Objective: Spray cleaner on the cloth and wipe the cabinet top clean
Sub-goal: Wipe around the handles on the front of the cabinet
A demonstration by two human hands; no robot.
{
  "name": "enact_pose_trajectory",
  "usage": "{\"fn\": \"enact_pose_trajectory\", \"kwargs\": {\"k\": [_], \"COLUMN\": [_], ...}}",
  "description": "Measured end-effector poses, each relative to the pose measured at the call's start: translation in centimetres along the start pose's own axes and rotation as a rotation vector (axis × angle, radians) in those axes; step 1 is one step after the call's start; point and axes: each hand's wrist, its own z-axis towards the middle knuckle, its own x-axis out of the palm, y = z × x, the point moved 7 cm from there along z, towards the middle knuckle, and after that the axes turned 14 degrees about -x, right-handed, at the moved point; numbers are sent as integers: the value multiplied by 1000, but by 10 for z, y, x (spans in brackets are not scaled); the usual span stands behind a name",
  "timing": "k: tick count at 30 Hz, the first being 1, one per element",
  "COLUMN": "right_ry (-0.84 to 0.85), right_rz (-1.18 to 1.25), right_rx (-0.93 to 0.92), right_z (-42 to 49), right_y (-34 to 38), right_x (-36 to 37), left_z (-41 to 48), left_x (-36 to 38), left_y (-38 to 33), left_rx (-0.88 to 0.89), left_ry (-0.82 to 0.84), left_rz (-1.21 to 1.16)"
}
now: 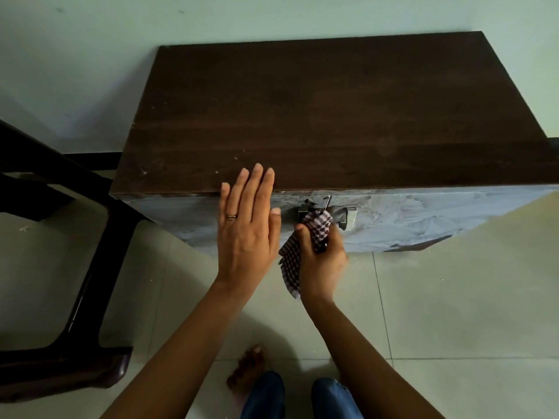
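Note:
A dark brown wooden cabinet top [332, 116] fills the middle of the view, with a few pale specks near its front edge. My left hand [246, 228] is open and flat, fingers reaching over the front edge of the top. My right hand [320, 258] is shut on a checked purple-and-white cloth [292, 264], holding it against the cabinet's grey front [423, 219] by the metal handles [348, 217]. No spray bottle is in view.
A dark chair [69, 267] stands on the left, close to the cabinet's corner. The pale wall [90, 55] runs behind the cabinet. My bare foot [248, 370] and knees are on the tiled floor [453, 297] below.

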Motion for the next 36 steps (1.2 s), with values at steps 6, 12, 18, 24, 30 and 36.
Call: {"fn": "enact_pose_trajectory", "kwargs": {"k": [6,12,18,24,30,36], "right_ry": [92,61,-58,-197,-324,-174], "right_rz": [-113,-86,86,-45,-9,-42], "right_rx": [-83,162,204,152,266,199], "right_z": [-1,-5,-24,6,18,21], "right_y": [-15,-50,-33,-7,-2,3], "right_x": [12,7,-51,-76,-89,-76], "left_z": [-2,-3,-3,-5,-5,-7], "left_x": [4,6,5,7,9,10], "left_y": [-2,-2,-13,-44,-47,-51], "left_rx": [-36,-14,18,139,152,124], "left_ry": [-1,6,30,61,87,81], "left_rz": [21,66,89,51,41,47]}}
